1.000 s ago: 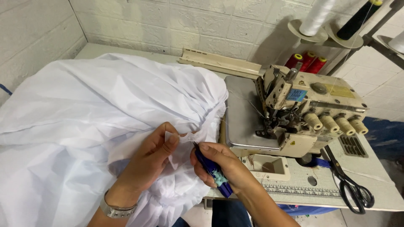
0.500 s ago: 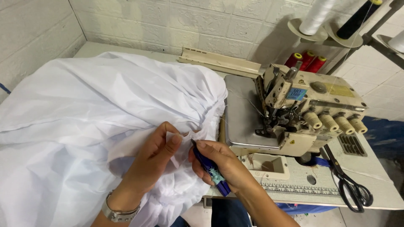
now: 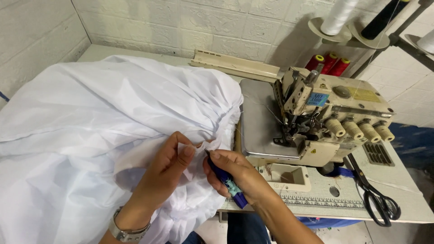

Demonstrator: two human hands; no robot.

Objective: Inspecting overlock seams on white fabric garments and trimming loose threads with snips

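Note:
A big heap of white fabric (image 3: 104, 117) covers the left half of the sewing table. My left hand (image 3: 167, 169), with a metal watch on the wrist, pinches a gathered edge of the fabric near the table's front. My right hand (image 3: 237, 174) sits close beside it, gripping a dark blue pen-shaped tool (image 3: 226, 180) whose tip touches the fabric right by the left fingertips. Both hands work at the same small spot of the seam.
A cream overlock sewing machine (image 3: 334, 117) stands to the right on the table (image 3: 316, 203). Black scissors (image 3: 375, 199) lie at the front right. Red thread cones (image 3: 327, 63) and larger spools (image 3: 339, 16) stand at the back against a white brick wall.
Both hands have shifted slightly up and together on the fabric edge; the tool tip stays at the seam. The fabric heap has barely moved.

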